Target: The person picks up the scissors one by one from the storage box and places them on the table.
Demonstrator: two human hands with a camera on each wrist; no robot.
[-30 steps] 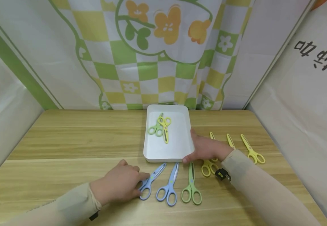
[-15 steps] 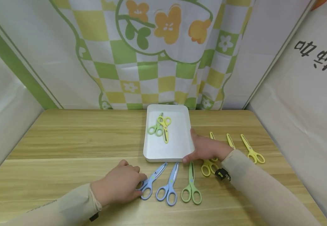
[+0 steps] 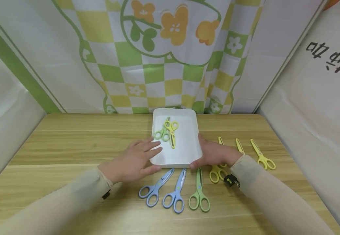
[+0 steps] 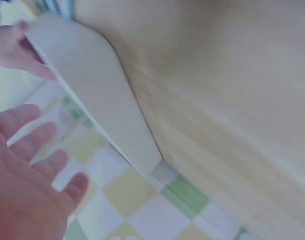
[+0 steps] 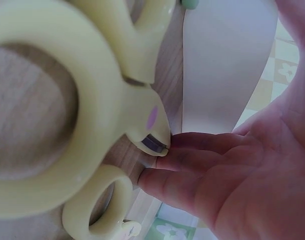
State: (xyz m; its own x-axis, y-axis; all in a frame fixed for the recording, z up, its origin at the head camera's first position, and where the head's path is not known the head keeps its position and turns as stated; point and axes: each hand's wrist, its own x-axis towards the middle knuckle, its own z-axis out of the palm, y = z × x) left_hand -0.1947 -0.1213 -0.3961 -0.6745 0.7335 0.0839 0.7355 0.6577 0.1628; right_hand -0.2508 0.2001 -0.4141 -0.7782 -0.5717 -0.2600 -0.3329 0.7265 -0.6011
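A white tray (image 3: 184,143) stands at the back middle of the table, with green scissors (image 3: 162,134) and yellow scissors (image 3: 172,133) lying crossed in its left half. My left hand (image 3: 134,160) is spread at the tray's left front, its fingertips over or against the left wall; whether they touch is unclear. It holds nothing. My right hand (image 3: 214,152) rests along the tray's right wall, thumb at the front corner; in the right wrist view its fingers (image 5: 192,160) are fairly straight. Yellow scissors (image 5: 102,110) lie beside them, partly under the wrist in the head view.
In front of the tray lie two pairs of blue scissors (image 3: 153,191) (image 3: 176,194) and one green pair of scissors (image 3: 199,194). More yellow scissors (image 3: 264,159) lie right of the right hand, partly hidden by the arm. A checkered curtain (image 3: 158,81) hangs behind the table.
My left hand has left the leftmost blue scissors, moved up to the tray's left side and spread its fingers. Those scissors stay on the table. The right hand and tray have not moved.
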